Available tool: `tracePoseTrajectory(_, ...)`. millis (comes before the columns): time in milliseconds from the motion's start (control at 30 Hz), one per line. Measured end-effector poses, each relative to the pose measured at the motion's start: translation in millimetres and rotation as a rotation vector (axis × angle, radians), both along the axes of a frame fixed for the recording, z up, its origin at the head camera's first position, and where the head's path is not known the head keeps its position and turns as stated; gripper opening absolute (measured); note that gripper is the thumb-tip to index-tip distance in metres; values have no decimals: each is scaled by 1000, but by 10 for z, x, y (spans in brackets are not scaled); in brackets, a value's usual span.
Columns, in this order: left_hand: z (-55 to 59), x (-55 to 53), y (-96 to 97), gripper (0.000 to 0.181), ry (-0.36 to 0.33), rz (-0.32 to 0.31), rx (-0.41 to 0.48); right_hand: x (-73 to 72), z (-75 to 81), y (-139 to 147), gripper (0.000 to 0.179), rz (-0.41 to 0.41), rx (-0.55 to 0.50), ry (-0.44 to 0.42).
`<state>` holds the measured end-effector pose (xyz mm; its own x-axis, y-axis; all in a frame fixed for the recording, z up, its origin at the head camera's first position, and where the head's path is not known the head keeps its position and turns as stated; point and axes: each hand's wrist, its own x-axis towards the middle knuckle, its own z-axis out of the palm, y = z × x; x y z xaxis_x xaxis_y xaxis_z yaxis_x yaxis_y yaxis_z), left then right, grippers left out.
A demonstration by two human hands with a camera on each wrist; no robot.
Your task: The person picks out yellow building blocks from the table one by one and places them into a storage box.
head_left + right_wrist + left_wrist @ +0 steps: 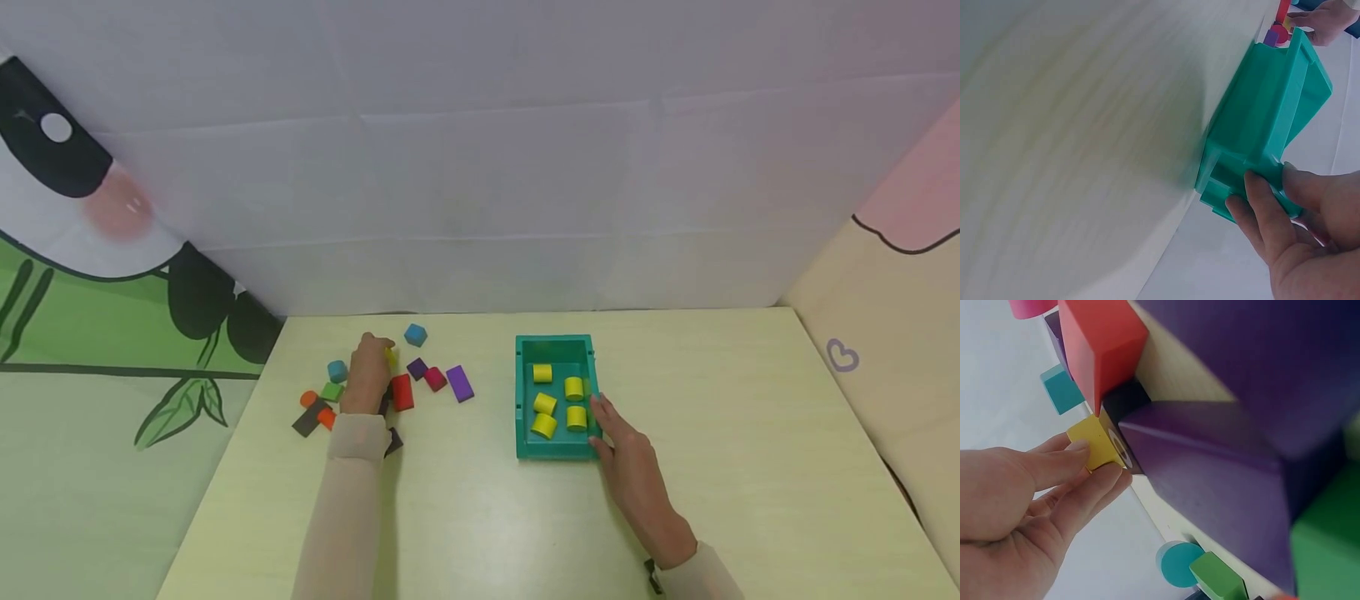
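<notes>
My left hand [367, 375] is among the blocks at the left of the table. Its thumb and fingers pinch a yellow block [1097, 444], whose side facing the dark block shows a pale ring. The back of the hand mostly hides this block in the head view. My right hand [637, 475] holds the right wall of a teal plastic bin [558, 451]. In the right wrist view, the thumb lies at the bin's rim and the fingers rest against its outer side. Several yellow cylinders [576, 418] lie inside the bin.
Around my left hand lie a red block [402, 392], a purple block [461, 383], a blue block [416, 335], a green block [332, 392] and a dark plank [311, 417]. Behind the pale wooden table [465, 517] hangs a white cloth wall [480, 192].
</notes>
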<state>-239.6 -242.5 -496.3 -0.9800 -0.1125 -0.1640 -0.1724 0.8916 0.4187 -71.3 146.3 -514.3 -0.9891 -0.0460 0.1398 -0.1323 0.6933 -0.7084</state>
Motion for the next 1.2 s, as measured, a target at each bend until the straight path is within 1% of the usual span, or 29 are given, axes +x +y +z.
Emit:
tracePoseTrajectory(233, 31, 63, 29, 47, 2, 25, 11, -17, -10, 3, 70, 0, 2, -5)
tracePoseTrajectory(500, 103, 127, 85, 47, 71, -6, -2, -17, -11, 7, 69, 2, -5, 2)
tracePoseTrajectory(700, 190, 201, 158, 48, 135, -35, 31, -15, -21, 0, 70, -2, -4, 5)
tracePoseTrajectory(933, 316, 272, 283, 53, 142, -32, 88, -7, -16, -6, 70, -10, -3, -2)
tracePoseTrajectory(1067, 367, 289, 370, 52, 152, -43, 91, -5, -1, -5, 70, -9, -3, -16)
tracePoseTrajectory(1200, 396, 298, 460, 48, 176, -63, 83, -8, 7, -6, 70, -10, -2, -25)
